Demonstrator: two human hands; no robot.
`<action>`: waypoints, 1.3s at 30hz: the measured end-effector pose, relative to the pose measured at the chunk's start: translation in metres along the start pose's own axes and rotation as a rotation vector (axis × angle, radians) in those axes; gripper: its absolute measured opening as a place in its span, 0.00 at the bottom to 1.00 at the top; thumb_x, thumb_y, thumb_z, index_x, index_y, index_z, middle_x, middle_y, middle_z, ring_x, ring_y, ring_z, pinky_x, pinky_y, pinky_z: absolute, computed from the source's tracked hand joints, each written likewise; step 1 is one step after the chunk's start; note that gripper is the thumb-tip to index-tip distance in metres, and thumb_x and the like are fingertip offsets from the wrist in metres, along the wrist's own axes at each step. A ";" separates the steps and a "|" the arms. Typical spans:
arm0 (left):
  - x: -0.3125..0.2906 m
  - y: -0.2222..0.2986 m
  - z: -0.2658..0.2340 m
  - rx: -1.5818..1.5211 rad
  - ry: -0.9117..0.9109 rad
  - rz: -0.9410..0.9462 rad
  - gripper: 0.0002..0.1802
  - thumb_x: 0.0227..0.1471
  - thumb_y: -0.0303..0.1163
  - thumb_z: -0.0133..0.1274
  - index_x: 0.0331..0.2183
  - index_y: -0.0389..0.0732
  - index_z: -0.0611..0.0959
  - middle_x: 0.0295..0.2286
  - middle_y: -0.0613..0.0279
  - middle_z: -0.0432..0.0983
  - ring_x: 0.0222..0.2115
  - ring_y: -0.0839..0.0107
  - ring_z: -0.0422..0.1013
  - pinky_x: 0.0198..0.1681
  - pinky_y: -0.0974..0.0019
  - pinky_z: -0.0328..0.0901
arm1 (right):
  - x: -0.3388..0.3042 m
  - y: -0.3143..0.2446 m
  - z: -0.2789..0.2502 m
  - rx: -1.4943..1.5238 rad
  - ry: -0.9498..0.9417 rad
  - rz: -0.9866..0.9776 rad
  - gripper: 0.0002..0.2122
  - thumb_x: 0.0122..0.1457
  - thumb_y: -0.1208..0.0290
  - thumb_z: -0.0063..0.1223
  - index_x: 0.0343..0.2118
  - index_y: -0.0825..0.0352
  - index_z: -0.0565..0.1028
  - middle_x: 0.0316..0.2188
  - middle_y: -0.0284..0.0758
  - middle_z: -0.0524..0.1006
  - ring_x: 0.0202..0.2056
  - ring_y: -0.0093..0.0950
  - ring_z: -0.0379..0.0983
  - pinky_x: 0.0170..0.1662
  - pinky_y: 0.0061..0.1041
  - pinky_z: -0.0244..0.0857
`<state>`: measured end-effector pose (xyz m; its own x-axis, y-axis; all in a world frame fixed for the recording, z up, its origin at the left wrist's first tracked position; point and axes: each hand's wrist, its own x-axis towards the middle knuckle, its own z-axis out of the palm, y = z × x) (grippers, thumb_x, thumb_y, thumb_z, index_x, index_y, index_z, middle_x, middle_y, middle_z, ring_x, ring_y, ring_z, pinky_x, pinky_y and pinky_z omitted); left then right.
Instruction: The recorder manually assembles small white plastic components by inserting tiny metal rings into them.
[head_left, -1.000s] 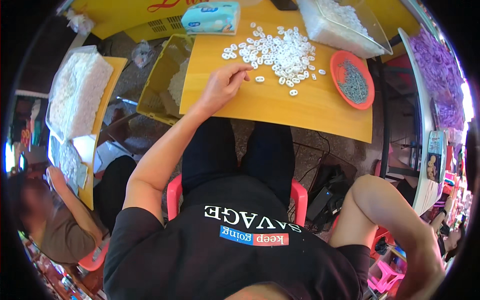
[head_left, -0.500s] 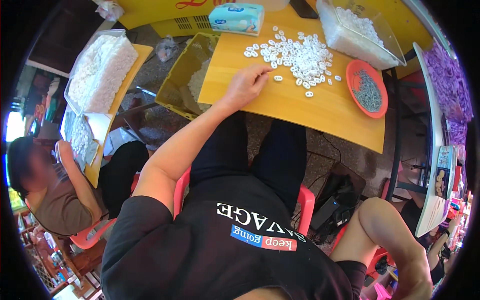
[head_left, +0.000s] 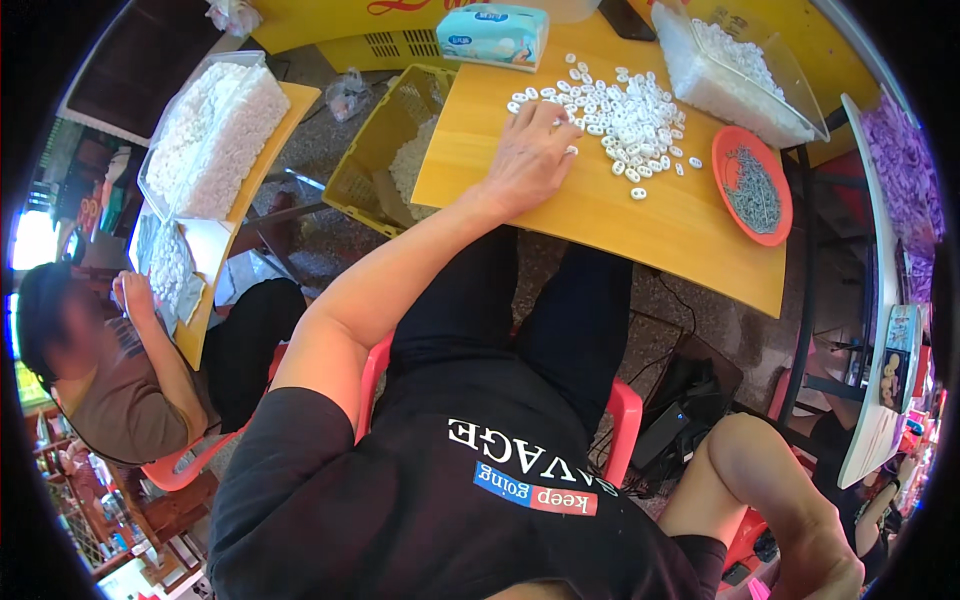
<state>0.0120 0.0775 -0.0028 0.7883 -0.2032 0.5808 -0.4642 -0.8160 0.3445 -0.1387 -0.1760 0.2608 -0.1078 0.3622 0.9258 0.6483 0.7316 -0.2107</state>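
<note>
My left hand [head_left: 531,158] rests palm down over the near left edge of a loose heap of small white oval plastic pieces [head_left: 640,120]. Most of these show two dark holes. Its fingers are bent and somewhat apart, among the outer pieces. One white piece [head_left: 571,150] peeks out beside the thumb; whether the hand touches it is unclear. My right arm is bent sharply at the elbow, away from the table. At the lower right edge, only a part of my right hand [head_left: 828,582] shows, with its fingers hidden.
Right of the heap, a red oval dish [head_left: 722,175] holds small grey metal pins or screws. Behind are a clear bin [head_left: 690,80] of white pieces, a tissue pack [head_left: 492,38] and a dark phone [head_left: 626,18]. A yellow crate [head_left: 350,180] stands left; a person [head_left: 130,390] sits farther left.
My left hand has moved forward and right onto the edge of the heap, and its fingers have spread from a closer curl. The whole view has shifted slightly. My right arm stays bent.
</note>
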 end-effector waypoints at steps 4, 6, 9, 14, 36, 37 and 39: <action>0.012 -0.013 0.014 0.033 0.080 0.148 0.12 0.46 0.28 0.56 0.38 0.41 0.79 0.45 0.58 0.69 0.50 0.54 0.61 0.52 0.55 0.57 | -0.005 0.004 0.007 0.035 0.020 0.069 0.04 0.42 0.84 0.52 0.17 0.68 0.73 0.16 0.31 0.74 0.16 0.22 0.73 0.22 0.16 0.70; 0.016 -0.019 0.019 0.007 0.022 0.208 0.14 0.47 0.28 0.55 0.40 0.42 0.79 0.46 0.60 0.70 0.50 0.55 0.62 0.52 0.56 0.57 | -0.007 -0.001 0.003 0.168 -0.110 0.271 0.04 0.44 0.77 0.55 0.17 0.65 0.72 0.14 0.31 0.70 0.14 0.22 0.69 0.21 0.20 0.69; 0.025 -0.019 0.025 -0.038 -0.047 0.248 0.13 0.48 0.28 0.54 0.40 0.42 0.79 0.43 0.61 0.72 0.49 0.58 0.63 0.52 0.56 0.57 | -0.025 0.021 0.008 0.151 0.053 0.256 0.05 0.44 0.75 0.56 0.17 0.63 0.72 0.14 0.30 0.69 0.13 0.22 0.67 0.21 0.22 0.68; 0.025 -0.030 0.018 0.025 -0.027 0.253 0.09 0.49 0.28 0.54 0.36 0.41 0.81 0.40 0.62 0.74 0.47 0.59 0.65 0.50 0.56 0.58 | -0.061 0.038 -0.023 0.069 -0.019 0.496 0.09 0.47 0.70 0.60 0.30 0.69 0.79 0.24 0.34 0.76 0.20 0.26 0.72 0.29 0.24 0.71; -0.013 0.019 0.005 -0.544 -0.097 -0.060 0.05 0.49 0.24 0.54 0.32 0.35 0.80 0.28 0.52 0.74 0.28 0.55 0.71 0.31 0.60 0.65 | -0.240 0.158 -0.020 -1.178 0.047 1.382 0.08 0.53 0.65 0.58 0.33 0.62 0.77 0.32 0.34 0.76 0.34 0.36 0.74 0.35 0.35 0.67; -0.014 0.019 0.006 -0.542 -0.134 -0.057 0.05 0.50 0.25 0.54 0.32 0.34 0.80 0.27 0.52 0.73 0.27 0.56 0.71 0.30 0.60 0.66 | -0.241 0.159 -0.020 -1.182 0.044 1.387 0.08 0.53 0.65 0.58 0.33 0.62 0.77 0.32 0.34 0.76 0.34 0.36 0.74 0.35 0.35 0.67; -0.014 0.020 0.004 -0.579 -0.156 -0.107 0.06 0.51 0.25 0.53 0.33 0.34 0.80 0.27 0.52 0.74 0.26 0.56 0.72 0.30 0.60 0.65 | -0.244 0.160 -0.022 -1.245 0.053 1.416 0.08 0.53 0.65 0.59 0.33 0.62 0.77 0.31 0.35 0.75 0.34 0.37 0.74 0.34 0.36 0.66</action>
<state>-0.0065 0.0622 -0.0073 0.8724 -0.2490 0.4207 -0.4886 -0.4181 0.7658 0.0079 -0.1599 0.0081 0.9284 0.2080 0.3078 0.3308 -0.8400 -0.4301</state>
